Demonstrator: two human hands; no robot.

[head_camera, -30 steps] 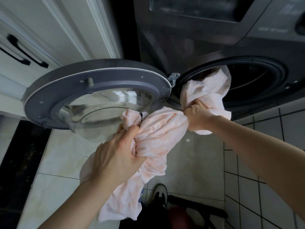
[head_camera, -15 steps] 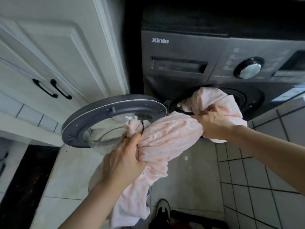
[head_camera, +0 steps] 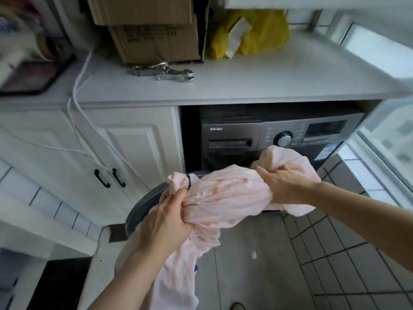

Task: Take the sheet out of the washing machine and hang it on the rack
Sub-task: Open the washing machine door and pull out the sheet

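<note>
1. Both hands were closed tight on the pink sheet [head_camera: 225, 195]. The left hand [head_camera: 166, 222] gripped a bunch near one end. The right hand [head_camera: 283, 184] gripped another bunch, up by the front of the washing machine [head_camera: 234, 130].
2. The sheet lay like a fat roll between the two hands, above the open round door [head_camera: 143, 204]. A long tail of it hung down beside the left arm, toward the floor [head_camera: 335, 265].
3. The hole of the machine was hidden behind the sheet, so I could not tell if any cloth was inside it.
4. To do this step well, I think the hands should pull slowly and gather up the loose tail. Then it would not drag on the floor or catch on the door.
5. No rack showed, so the hanging was not yet done.
6. On the worktop [head_camera: 245, 79] over the machine stood cardboard boxes [head_camera: 156, 41]. What they held did not show.
7. Beside the boxes sat a yellow bag [head_camera: 263, 32] with something white poking out of it.
</note>
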